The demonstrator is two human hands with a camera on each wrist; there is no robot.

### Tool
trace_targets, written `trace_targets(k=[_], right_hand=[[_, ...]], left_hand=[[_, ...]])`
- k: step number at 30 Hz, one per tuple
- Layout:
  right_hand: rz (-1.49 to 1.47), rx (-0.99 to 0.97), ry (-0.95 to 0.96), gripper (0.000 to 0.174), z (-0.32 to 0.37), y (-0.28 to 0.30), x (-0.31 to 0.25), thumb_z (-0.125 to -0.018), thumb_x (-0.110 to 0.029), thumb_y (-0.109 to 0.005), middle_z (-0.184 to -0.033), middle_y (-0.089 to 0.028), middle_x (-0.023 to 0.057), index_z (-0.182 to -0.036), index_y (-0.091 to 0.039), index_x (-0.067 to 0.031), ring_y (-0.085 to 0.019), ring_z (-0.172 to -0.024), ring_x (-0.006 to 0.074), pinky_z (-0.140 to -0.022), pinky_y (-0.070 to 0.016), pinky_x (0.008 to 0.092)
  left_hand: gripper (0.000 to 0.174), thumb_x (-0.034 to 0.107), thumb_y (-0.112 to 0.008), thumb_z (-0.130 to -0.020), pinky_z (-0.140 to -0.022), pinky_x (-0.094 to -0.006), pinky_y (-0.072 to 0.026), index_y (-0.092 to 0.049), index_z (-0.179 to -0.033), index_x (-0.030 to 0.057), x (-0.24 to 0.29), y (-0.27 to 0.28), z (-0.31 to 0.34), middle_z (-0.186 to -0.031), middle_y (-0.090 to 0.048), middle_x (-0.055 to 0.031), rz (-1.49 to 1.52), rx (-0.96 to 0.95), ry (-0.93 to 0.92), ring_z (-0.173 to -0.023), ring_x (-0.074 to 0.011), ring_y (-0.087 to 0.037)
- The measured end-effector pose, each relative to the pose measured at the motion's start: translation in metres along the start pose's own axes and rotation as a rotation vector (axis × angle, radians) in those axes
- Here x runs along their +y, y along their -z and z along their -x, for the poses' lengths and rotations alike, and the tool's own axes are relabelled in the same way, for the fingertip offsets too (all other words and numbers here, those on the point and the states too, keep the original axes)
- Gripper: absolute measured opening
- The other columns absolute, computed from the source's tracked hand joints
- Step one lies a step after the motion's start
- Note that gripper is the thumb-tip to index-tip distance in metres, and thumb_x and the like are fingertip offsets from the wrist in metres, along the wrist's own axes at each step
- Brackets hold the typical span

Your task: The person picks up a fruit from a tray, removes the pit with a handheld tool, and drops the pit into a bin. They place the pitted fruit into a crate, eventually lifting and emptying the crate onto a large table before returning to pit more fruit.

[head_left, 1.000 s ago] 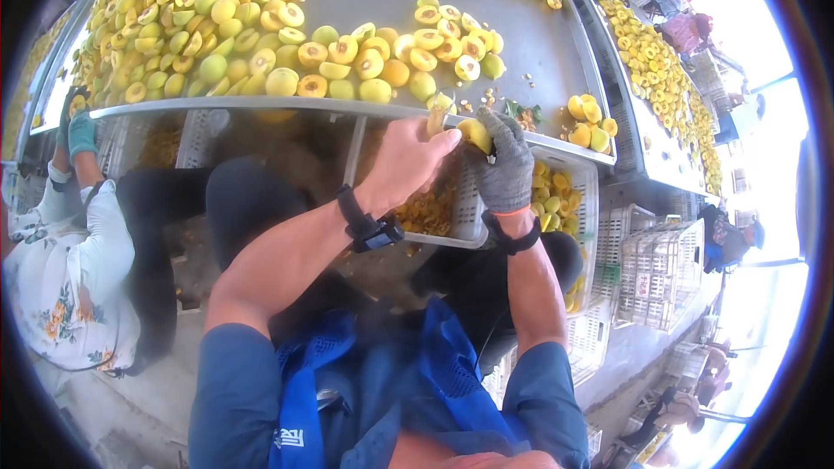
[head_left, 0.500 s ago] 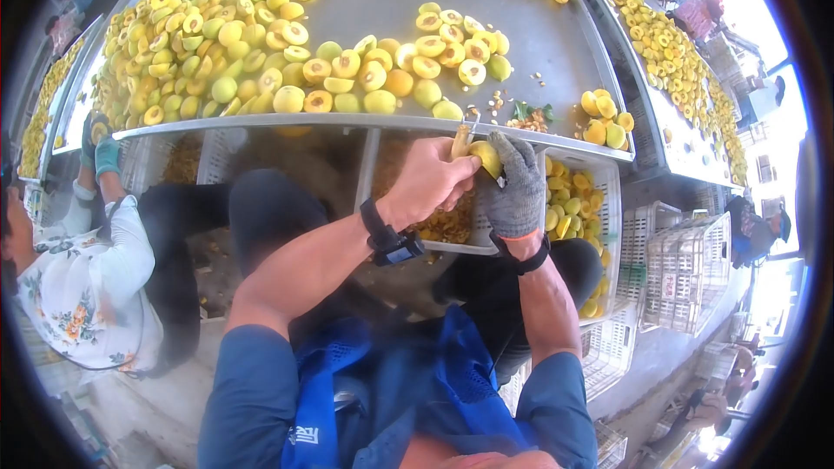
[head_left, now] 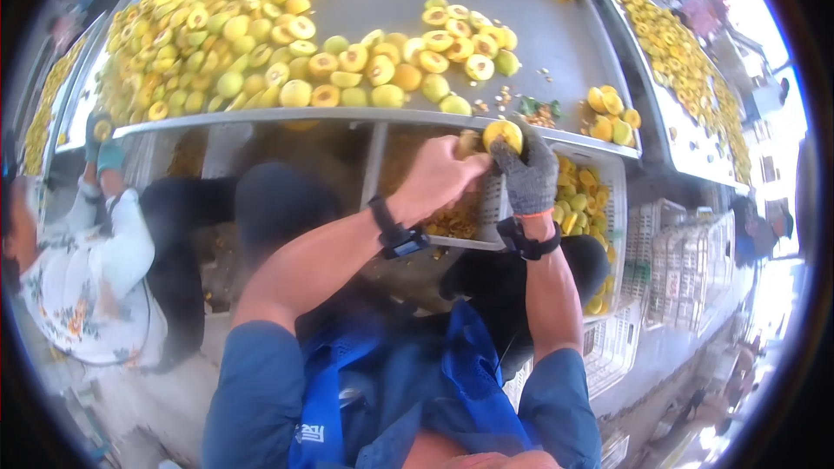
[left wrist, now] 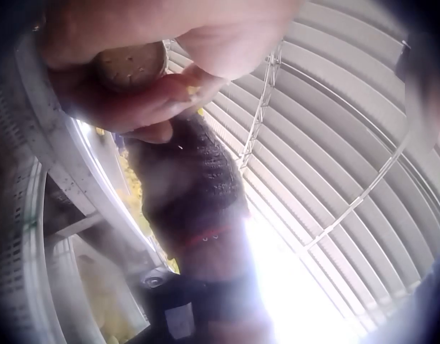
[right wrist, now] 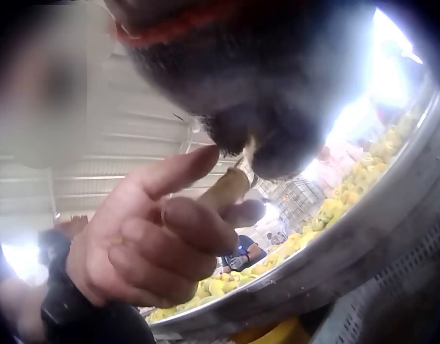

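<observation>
My bare left hand (head_left: 441, 175) grips a tool by its wooden handle (right wrist: 225, 189). The rounded butt of that handle shows inside my curled fingers in the left wrist view. A bit of metal at the tool's working end shows in the right wrist view, close against the glove. My right hand (head_left: 532, 175), in a grey knit glove, holds a yellow peach half (head_left: 502, 135) between thumb and fingers, cut face up. Both hands meet just below the front edge of a metal table (head_left: 373, 0), the tool's end right at the peach.
Peach halves (head_left: 234, 52) are heaped on the table's left, with a small pile (head_left: 612, 113) at its right corner. Pit bits and a leaf (head_left: 528, 106) lie nearby. Below stand crates of fruit (head_left: 578, 200). A person (head_left: 87, 287) sits at left; stacked crates (head_left: 692, 274) stand at right.
My right hand has turned the peach half so its cut face shows upward. The tool's metal tip, visible above the hands earlier, is no longer seen in the head view.
</observation>
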State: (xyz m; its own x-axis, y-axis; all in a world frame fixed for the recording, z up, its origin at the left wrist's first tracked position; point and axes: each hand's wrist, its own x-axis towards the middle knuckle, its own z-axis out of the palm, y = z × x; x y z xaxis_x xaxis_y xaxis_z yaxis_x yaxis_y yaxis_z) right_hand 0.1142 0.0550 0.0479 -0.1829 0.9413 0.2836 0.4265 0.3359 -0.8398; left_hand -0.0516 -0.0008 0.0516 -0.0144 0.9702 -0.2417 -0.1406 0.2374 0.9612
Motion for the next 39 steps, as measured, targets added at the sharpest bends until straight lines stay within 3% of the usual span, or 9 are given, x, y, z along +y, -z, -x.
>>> trace_targets(k=[1, 4, 7, 16, 20, 23, 29, 34, 39], right_hand=[[-0.116, -0.031, -0.091, 0.039, -0.002, 0.003, -0.001, -0.092, -0.012, -0.076, -0.109, -0.072, 0.0086, -0.128, -0.066, 0.0003, -0.065, -0.095, 0.0137, -0.083, -0.0544, 0.0291], [-0.429, -0.121, -0.284, 0.043, -0.001, 0.008, 0.01, -0.093, -0.012, -0.073, -0.108, -0.07, 0.0058, -0.133, -0.062, 0.0002, -0.065, -0.093, 0.0136, -0.08, -0.0548, 0.0287], [-0.27, -0.146, -0.118, 0.046, -0.001, 0.008, 0.017, -0.095, -0.014, -0.071, -0.107, -0.07, 0.0065, -0.137, -0.06, -0.0005, -0.065, -0.093, 0.0122, -0.08, -0.0548, 0.0288], [0.239, -0.041, 0.229, 0.051, 0.011, 0.004, -0.012, -0.098, -0.016, -0.064, -0.126, -0.062, 0.0291, -0.145, -0.052, -0.0027, -0.064, -0.111, 0.0437, -0.092, -0.0531, 0.045], [0.257, 0.025, 0.324, 0.053, 0.016, 0.001, -0.006, -0.097, -0.017, -0.066, -0.123, -0.063, 0.029, -0.147, -0.051, -0.0035, -0.066, -0.11, 0.044, -0.091, -0.0535, 0.0441], [0.234, -0.035, 0.3, 0.055, 0.014, 0.006, -0.007, -0.096, -0.016, -0.067, -0.122, -0.065, 0.028, -0.147, -0.051, -0.0043, -0.067, -0.108, 0.043, -0.091, -0.0537, 0.0429], [0.13, -0.271, 0.207, 0.059, 0.003, 0.026, 0.003, -0.091, -0.012, -0.072, -0.12, -0.069, 0.0219, -0.147, -0.055, -0.0065, -0.067, -0.109, 0.0364, -0.097, -0.05, 0.0405], [0.125, -0.345, 0.259, 0.059, -0.003, 0.043, 0.001, -0.085, -0.011, -0.08, -0.115, -0.074, 0.0141, -0.141, -0.062, -0.0064, -0.065, -0.106, 0.0304, -0.103, -0.0459, 0.0401], [0.01, -0.513, 0.23, 0.054, -0.007, 0.055, 0.003, -0.093, -0.006, -0.071, -0.126, -0.07, 0.0177, -0.145, -0.057, -0.004, -0.066, -0.117, 0.0291, -0.102, -0.0487, 0.0361]], left_hand=[[0.022, 0.018, -0.062, -0.098, -0.045, -0.0279, -0.0394, -0.061, -0.088, -0.0009, -0.004, -0.002, 0.0, -0.065, -0.06, -0.0037, -0.088, 0.059, -0.076, -0.049, -0.0098, -0.052], [0.028, 0.023, -0.059, -0.102, -0.049, -0.029, -0.0425, -0.061, -0.089, -0.0014, -0.012, 0.002, 0.005, -0.065, -0.06, -0.0037, -0.262, 0.111, -0.232, -0.051, -0.0103, -0.054], [0.033, 0.026, -0.058, -0.104, -0.051, -0.0308, -0.0435, -0.059, -0.087, -0.0022, -0.013, 0.0, 0.013, -0.064, -0.06, -0.0049, -0.328, 0.042, -0.27, -0.053, -0.0112, -0.054], [0.039, 0.027, -0.057, -0.105, -0.055, -0.0389, -0.0431, -0.057, -0.082, -0.0037, -0.02, -0.003, 0.01, -0.059, -0.056, -0.0119, -0.412, 0.084, -0.361, -0.053, -0.0225, -0.053], [0.036, 0.023, -0.057, -0.105, -0.059, -0.0443, -0.0436, -0.056, -0.082, -0.0054, -0.023, -0.012, 0.013, -0.068, -0.058, -0.0243, -0.371, 0.123, -0.386, -0.059, -0.0362, -0.056], [0.036, 0.022, -0.057, -0.105, -0.059, -0.0442, -0.0437, -0.055, -0.082, -0.0056, -0.024, -0.014, 0.015, -0.066, -0.056, -0.0229, -0.382, 0.104, -0.365, -0.059, -0.031, -0.056], [0.042, 0.033, -0.05, -0.109, -0.04, -0.0274, -0.0354, -0.05, -0.08, 0.0032, -0.018, -0.015, 0.022, -0.054, -0.049, -0.0009, -0.117, -0.116, -0.062, -0.04, -0.0095, -0.044], [0.041, 0.034, -0.049, -0.11, -0.037, -0.026, -0.0341, -0.054, -0.087, 0.0013, 0.002, -0.008, 0.029, -0.054, -0.046, -0.0005, 0.005, -0.288, 0.15, -0.038, -0.0085, -0.04], [0.041, 0.036, -0.051, -0.109, -0.037, -0.0248, -0.0323, -0.056, -0.091, 0.0, 0.015, -0.003, 0.03, -0.058, -0.043, 0.0, 0.114, -0.36, 0.328, -0.041, -0.0071, -0.039]])
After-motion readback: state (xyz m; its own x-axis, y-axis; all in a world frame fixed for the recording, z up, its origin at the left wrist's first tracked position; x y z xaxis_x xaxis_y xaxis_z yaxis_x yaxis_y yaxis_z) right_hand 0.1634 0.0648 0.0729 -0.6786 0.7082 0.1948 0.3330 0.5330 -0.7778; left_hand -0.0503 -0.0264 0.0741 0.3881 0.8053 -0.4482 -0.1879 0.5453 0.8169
